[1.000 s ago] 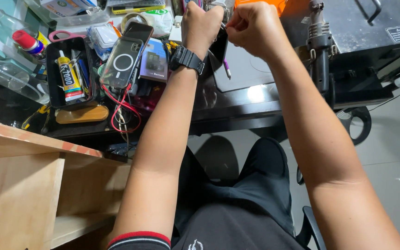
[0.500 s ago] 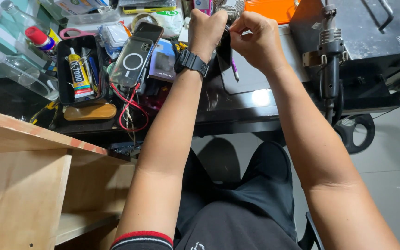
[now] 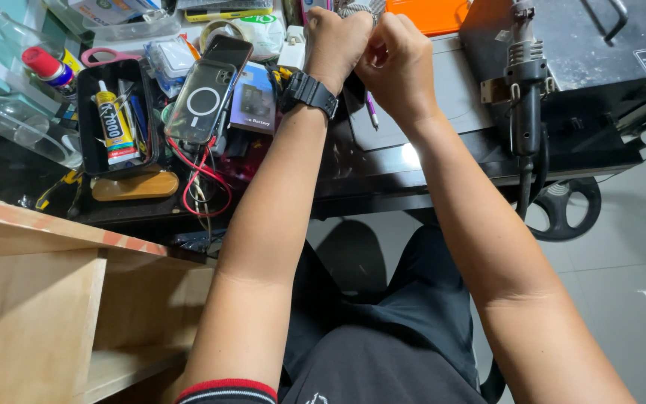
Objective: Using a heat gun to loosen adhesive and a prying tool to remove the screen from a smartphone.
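Hands, left (image 3: 336,41) and right (image 3: 396,60), touch above pen (image 3: 371,114) (both clenched).

whatever both hands' fingers (image 3: 349,15) pinch hidden behind them; orange box (image 3: 428,13) cut by top edge

My hands, left hand (image 3: 336,41) and right hand (image 3: 396,56), sit knuckle to knuckle at the far edge of the tabletop (image 3: 443,161), no gap between them. To my left the way is crowded: a phone in a clear case (image 3: 205,101) propped up, a black tray (image 3: 87,142) with a glue tube (image 3: 114,123), and red wires (image 3: 202,179) spilling toward the edge. To my right a hot-air handle (image 3: 526,97) hangs before a black box (image 3: 585,52). I see bare grey surface (image 3: 461,97) between my right forearm and that handle, and open floor (image 3: 622,269) below.
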